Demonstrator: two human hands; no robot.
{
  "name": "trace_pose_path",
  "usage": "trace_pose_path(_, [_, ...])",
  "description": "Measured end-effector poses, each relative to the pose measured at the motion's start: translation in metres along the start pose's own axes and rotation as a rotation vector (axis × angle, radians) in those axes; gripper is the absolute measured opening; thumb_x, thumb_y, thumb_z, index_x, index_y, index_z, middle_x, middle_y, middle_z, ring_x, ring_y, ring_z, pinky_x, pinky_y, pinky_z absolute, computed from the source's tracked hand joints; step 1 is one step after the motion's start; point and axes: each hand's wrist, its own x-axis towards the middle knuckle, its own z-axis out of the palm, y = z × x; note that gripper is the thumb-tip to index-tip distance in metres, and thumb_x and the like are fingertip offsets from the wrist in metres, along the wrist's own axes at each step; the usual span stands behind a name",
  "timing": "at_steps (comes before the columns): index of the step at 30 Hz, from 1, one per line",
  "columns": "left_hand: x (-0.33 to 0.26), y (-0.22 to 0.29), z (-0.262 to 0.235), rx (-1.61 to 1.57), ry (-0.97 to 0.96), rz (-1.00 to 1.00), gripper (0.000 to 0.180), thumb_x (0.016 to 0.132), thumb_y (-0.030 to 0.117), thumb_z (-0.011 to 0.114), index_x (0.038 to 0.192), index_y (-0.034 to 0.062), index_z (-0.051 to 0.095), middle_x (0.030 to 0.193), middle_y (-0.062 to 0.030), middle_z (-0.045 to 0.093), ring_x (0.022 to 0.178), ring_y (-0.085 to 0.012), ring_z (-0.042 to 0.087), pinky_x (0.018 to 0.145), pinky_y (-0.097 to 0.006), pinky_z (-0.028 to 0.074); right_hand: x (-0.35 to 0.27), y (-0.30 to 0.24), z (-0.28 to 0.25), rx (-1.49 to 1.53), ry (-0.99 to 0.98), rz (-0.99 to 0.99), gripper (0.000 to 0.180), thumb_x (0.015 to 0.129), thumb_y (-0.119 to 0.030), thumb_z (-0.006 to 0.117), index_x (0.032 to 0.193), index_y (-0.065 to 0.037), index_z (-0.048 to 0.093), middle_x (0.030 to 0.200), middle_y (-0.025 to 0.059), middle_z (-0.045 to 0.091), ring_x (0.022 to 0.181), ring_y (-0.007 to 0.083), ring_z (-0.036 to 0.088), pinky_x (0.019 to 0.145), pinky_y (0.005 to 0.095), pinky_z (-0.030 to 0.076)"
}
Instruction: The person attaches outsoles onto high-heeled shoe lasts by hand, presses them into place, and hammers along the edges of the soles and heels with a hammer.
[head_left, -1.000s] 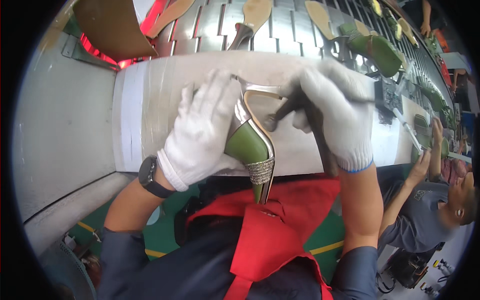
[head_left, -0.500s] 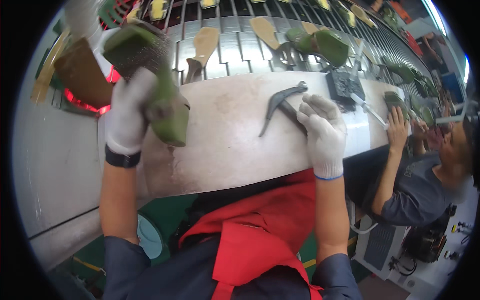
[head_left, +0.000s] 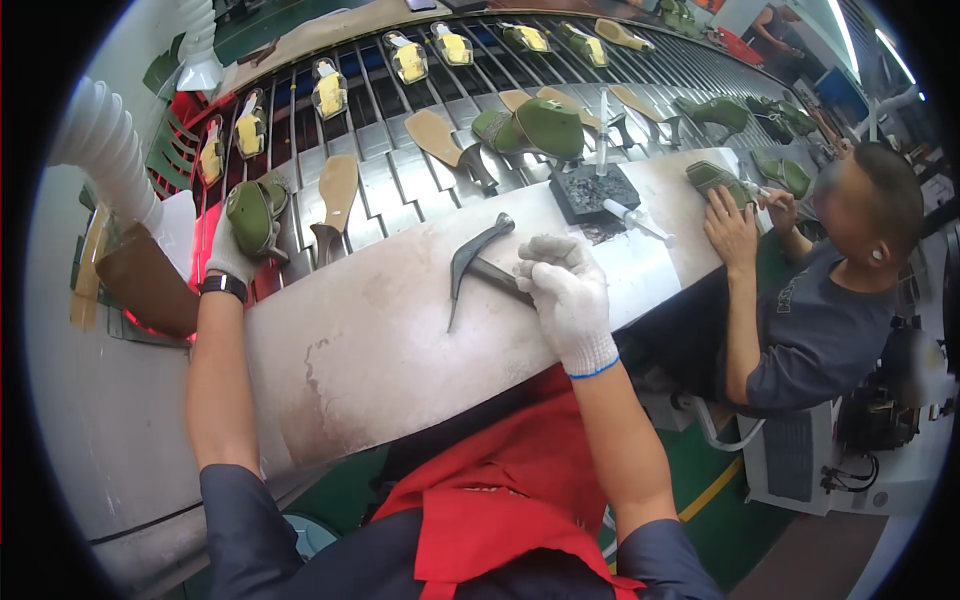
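My left hand [head_left: 231,252], in a white glove, reaches to the left end of the slatted conveyor. It is closed on a green heeled shoe [head_left: 254,215], which hides most of the fingers. Over the pale worktable [head_left: 400,340] is my gloved right hand [head_left: 568,295], its fingers loosely curled with nothing visible in them. A hammer [head_left: 472,258] with a curved dark head lies on the table beside it. The end of its handle goes out of sight at the right hand.
Tan soles with heels [head_left: 338,190], green shoes [head_left: 548,127] and yellow-filled pieces [head_left: 329,92] lie along the conveyor [head_left: 385,205]. A black block [head_left: 592,192] and a syringe [head_left: 640,222] are on the table. At right, a co-worker [head_left: 835,290] handles another shoe. A ribbed hose [head_left: 105,150] hangs at left.
My left hand has carried the green shoe away from me, from over the table to the conveyor's left end. The view has shifted; the right hand stays beside the hammer.
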Motion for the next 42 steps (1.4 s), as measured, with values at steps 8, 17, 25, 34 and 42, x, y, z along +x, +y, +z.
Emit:
trace_pose_path(8, [-0.17,-0.052,0.136,0.637,0.39,0.891,0.04,0.108,0.014,0.063,0.141,-0.0073,0.063,0.134,-0.0181,0.07,0.123,-0.0241,0.068,0.107,-0.035,0.053,-0.043,-0.028,0.016,0.331,-0.134,0.086,0.035,0.094,0.009,0.055,0.125,-0.002,0.064,0.118,0.0164,0.067,0.091,0.0272,0.07,0.072,0.0357,0.056])
trace_pose_path(17, [-0.276,-0.112,0.242,1.135,-0.445,0.788,0.023,0.093,0.005,0.078,0.116,-0.0004,0.076,0.096,-0.0184,0.076,0.084,-0.0281,0.076,0.077,-0.036,0.059,-0.106,-0.018,0.044,0.209,-0.377,0.055,0.034,0.099,0.005,0.054,0.132,0.005,0.061,0.126,0.0211,0.071,0.108,0.0314,0.077,0.079,0.0366,0.067])
trace_pose_path(25, [-0.22,-0.11,0.244,0.967,-0.336,0.653,0.006,0.093,0.003,0.075,0.093,-0.0036,0.077,0.08,-0.0108,0.075,0.067,-0.0176,0.069,0.064,-0.034,0.055,-0.044,-0.128,0.016,-0.7,-0.091,-0.57,0.026,0.097,0.005,0.064,0.122,0.005,0.07,0.118,0.0119,0.076,0.107,0.017,0.072,0.094,0.0306,0.057])
trace_pose_path(34, [-0.133,-0.111,0.185,1.175,-0.082,0.657,0.011,0.098,0.005,0.07,0.104,-0.0031,0.074,0.084,-0.0156,0.071,0.07,-0.0258,0.068,0.068,-0.038,0.055,0.314,-0.242,-0.07,-2.316,0.215,-0.358,0.03,0.093,-0.017,0.066,0.115,0.001,0.075,0.113,0.0245,0.079,0.106,0.0417,0.077,0.098,0.0464,0.06])
trace_pose_path(42, [-0.126,-0.105,0.191,1.283,-0.005,0.545,0.018,0.088,-0.004,0.068,0.104,0.0047,0.067,0.078,-0.0089,0.07,0.062,-0.0284,0.064,0.06,-0.04,0.05,0.504,-0.22,-0.174,-2.599,0.003,0.146,0.049,0.095,-0.008,0.063,0.141,0.005,0.05,0.117,0.0344,0.074,0.115,0.0481,0.073,0.101,0.0553,0.058])
